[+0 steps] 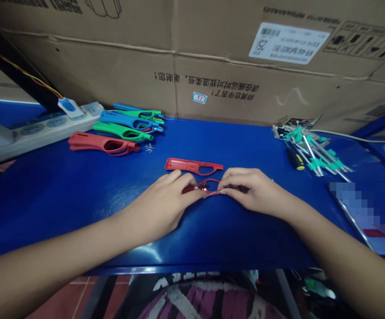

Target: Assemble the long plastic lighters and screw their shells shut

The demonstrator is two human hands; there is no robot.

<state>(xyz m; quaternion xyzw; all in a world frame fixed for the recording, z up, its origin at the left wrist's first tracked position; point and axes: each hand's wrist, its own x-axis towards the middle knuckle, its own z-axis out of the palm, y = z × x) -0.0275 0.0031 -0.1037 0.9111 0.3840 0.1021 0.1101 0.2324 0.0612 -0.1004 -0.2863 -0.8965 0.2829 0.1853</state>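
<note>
Between my two hands lies a red lighter half-shell (211,181) with a looped trigger guard, mostly covered by my fingers. My left hand (171,195) pinches its wide handle end, near small dark and metallic parts (203,188) inside. With thumb and fingertips pressed together, my right hand (250,188) grips the narrow end by the loop. Just beyond them a second red half-shell (192,166) lies flat on the blue table, its hollow side up. What else the fingers hold is hidden.
Red, green and blue lighter shells (104,142) lie at the left beside small screws (149,148) and a power strip (56,124). At the right are metal lighter tubes (312,150), a screwdriver (294,159) and a phone-like slab (361,217). A cardboard box (212,44) stands behind.
</note>
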